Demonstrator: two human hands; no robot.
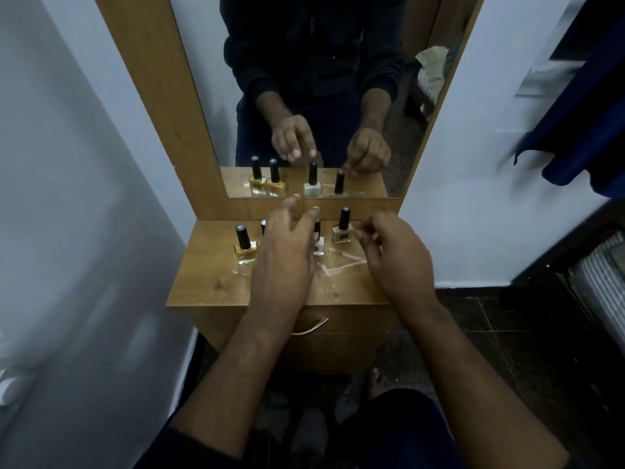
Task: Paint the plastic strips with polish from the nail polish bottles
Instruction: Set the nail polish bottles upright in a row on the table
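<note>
Several nail polish bottles with black caps stand on the wooden dresser top [209, 282]. A yellow bottle [244, 248] is at the left and a beige bottle [342, 229] at the right. My left hand [287, 252] hovers over the middle ones with fingers spread and straight, and it hides most of a second bottle [263, 227] and a white bottle [318, 247]. Clear plastic strips [341, 265] lie on the wood between my hands. My right hand [395, 255] is just right of the beige bottle with fingertips curled together. I cannot tell if it pinches anything.
A mirror [304, 96] in a wooden frame rises behind the dresser and reflects the bottles and both hands. A drawer handle [311, 328] is on the front. White walls close in on both sides. Dark blue cloth [581, 137] hangs at the right.
</note>
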